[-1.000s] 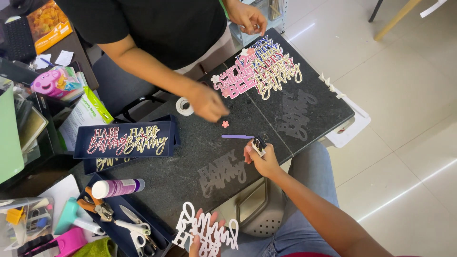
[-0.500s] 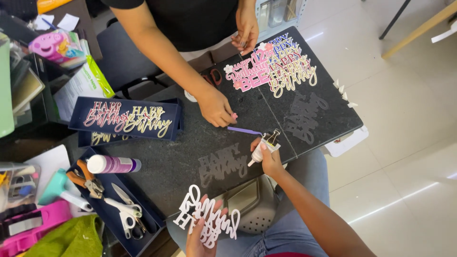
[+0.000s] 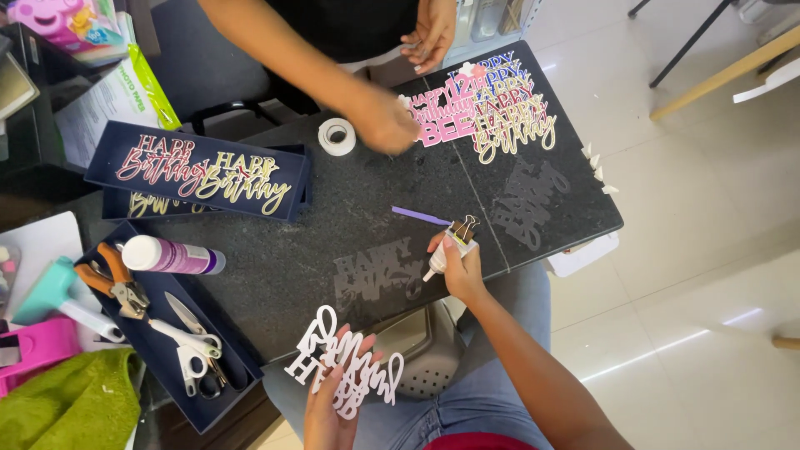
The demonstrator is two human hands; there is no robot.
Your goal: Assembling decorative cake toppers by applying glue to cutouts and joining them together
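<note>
My left hand [image 3: 332, 408] holds a white cut-out script cake topper [image 3: 343, 363] over my lap, below the near edge of the black table [image 3: 333, 208]. My right hand [image 3: 458, 268] grips a small white glue tube [image 3: 443, 252] with a binder clip on its end, nozzle pointing down-left just above the table. A thin purple strip [image 3: 421, 216] lies just beyond it. Across the table another person's hand [image 3: 382, 121] reaches toward a pile of pink, purple and gold toppers [image 3: 487, 107].
A white tape roll [image 3: 337, 136] lies by the other person's hand. A navy box lid [image 3: 196, 171] carries two finished toppers. At left, a navy tray [image 3: 187, 367] holds scissors, pliers and a glue bottle [image 3: 171, 256]. Green cloth sits bottom left.
The other person's hand has moved from the purple strip back toward the topper pile. My view has drawn closer; my right hand has tilted the glue tube nozzle down-left.
</note>
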